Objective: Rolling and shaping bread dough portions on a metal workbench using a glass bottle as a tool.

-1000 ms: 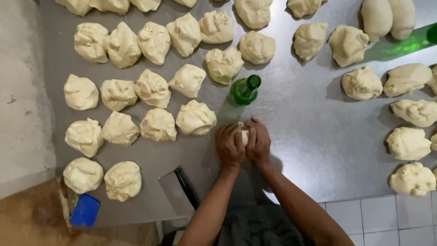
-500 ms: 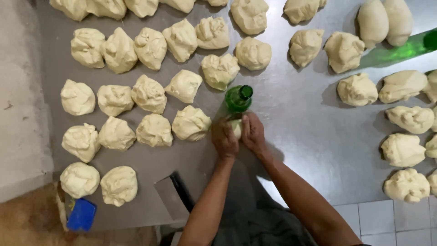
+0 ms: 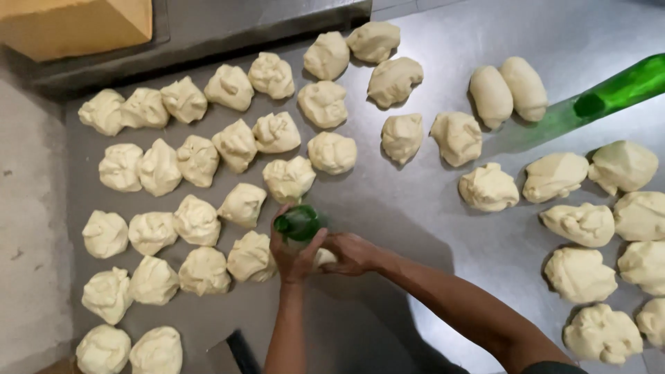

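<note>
The left hand has its grip closed around a green glass bottle, fingers wrapped on the body so that the bottle stands upright on the table, seen from above. The right hand rests just beside it, curled over a small piece of dough that touches the foot of the bottle; how tightly this grip holds the dough cannot be told, because the fingers hide most of it. It seems the bottle is held steady with one hand so that the other can work the dough against the metal.

The steel table carries many rough dough lumps. On the left they lie in close rows, nearly touching each other, probably to save place. On the right another group is more loosely spread. Two smoother, longer dough rolls lie side by side at the far right, well apart from the hands. Just beside them a second green bottle lies on its side. At the far left corner a yellowish block shows; what it is cannot be told.
</note>
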